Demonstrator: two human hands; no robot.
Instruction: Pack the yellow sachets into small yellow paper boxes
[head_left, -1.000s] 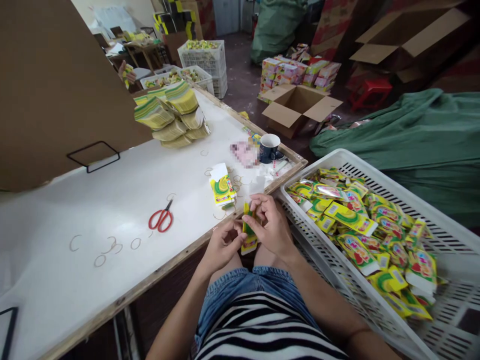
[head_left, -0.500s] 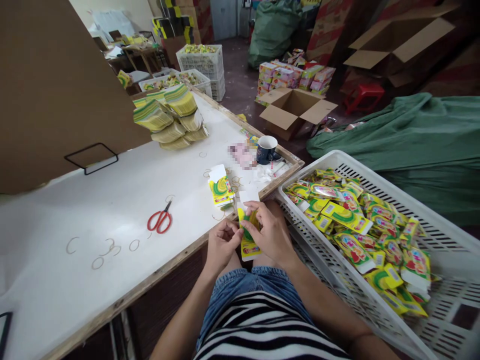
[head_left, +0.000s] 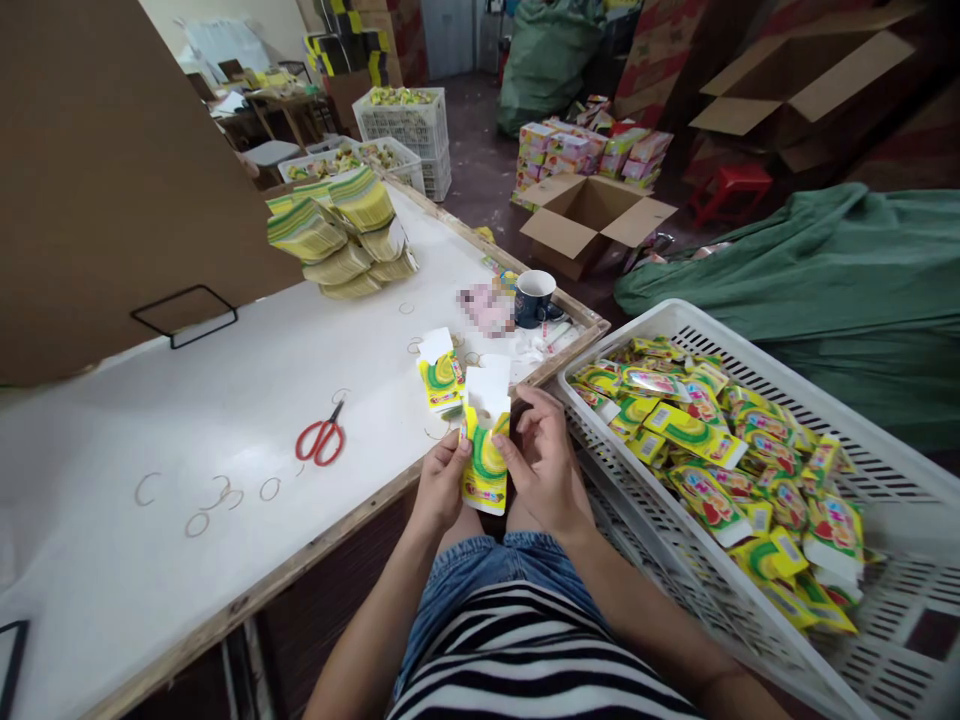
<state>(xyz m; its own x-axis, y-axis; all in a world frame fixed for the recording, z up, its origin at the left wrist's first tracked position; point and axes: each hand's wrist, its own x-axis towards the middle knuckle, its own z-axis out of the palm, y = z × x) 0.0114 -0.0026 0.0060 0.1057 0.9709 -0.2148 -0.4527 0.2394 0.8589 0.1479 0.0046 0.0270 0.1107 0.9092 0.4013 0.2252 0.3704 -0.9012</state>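
A yellow and green printed carton (head_left: 486,465) with a raised white flap is held upright over my lap, just off the table's front edge. My left hand (head_left: 444,482) pinches its left side between thumb and fingers. On the right side, the thumb of my right hand (head_left: 546,465) presses on the carton's front, the other fingers curled behind or beside it. Just beyond, a small pile of similar cartons (head_left: 441,375) lies on the white table (head_left: 255,420). Red-handled scissors (head_left: 321,442) rest farther left, with several rubber bands scattered around.
At my right a white crate (head_left: 911,480) holds many yellow packs. Stacks of flat cartons (head_left: 349,240) stand at the table's back. A dark mug (head_left: 532,300) is near the right corner, with an open cardboard box (head_left: 592,215) beyond it on the floor.
The carton has turned more upright and shifted slightly left, its front and white flap now showing more. My right fingers have moved off its top to the right side.
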